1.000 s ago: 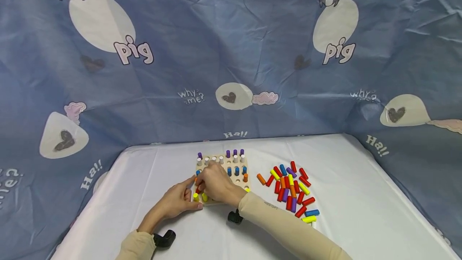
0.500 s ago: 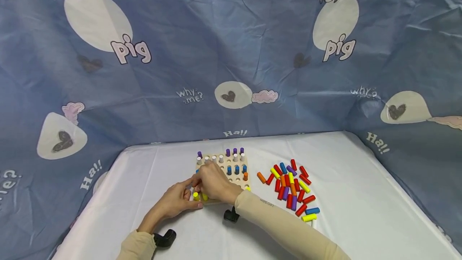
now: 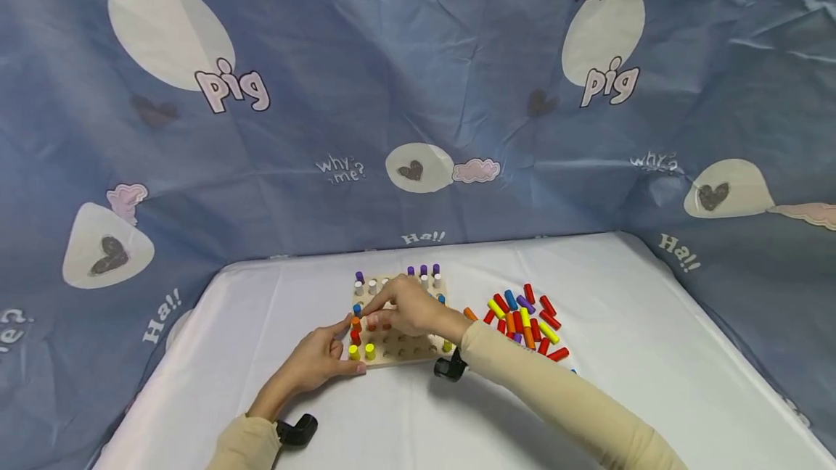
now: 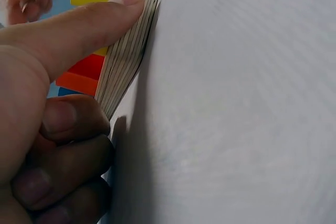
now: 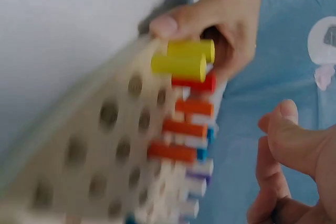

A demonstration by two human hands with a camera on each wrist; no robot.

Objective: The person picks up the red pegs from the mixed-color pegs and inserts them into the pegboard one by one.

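Note:
My left hand [image 3: 315, 363] grips the near left corner of a wooden pegboard [image 3: 395, 362], thumb along the front edge and fingers curled at the left side. Over the middle of the board hovers my right hand [image 3: 413, 308], thumb and fingers apart with nothing between them in the right wrist view. Near the left hand stand yellow pegs [image 3: 370, 352], a red peg [image 3: 355, 337] and an orange peg [image 3: 355, 324], upright in their holes. The right wrist view shows a row of orange pegs [image 5: 181, 128]. White pegs [image 3: 358, 289] and purple pegs [image 3: 359, 277] line the far rows; my right hand hides part of the board.
Right of the board lies a loose pile of pegs, among them a red peg [image 3: 548, 304], a yellow peg [image 3: 548, 332] and a purple peg [image 3: 525, 304]. My right forearm covers part of the pile. A white cloth [image 3: 653, 354] covers the table; a blue printed curtain [image 3: 294, 129] hangs behind.
My right hand has left the board's left side and shifted right, uncovering the red and orange pegs there. My left hand keeps its place at the corner.

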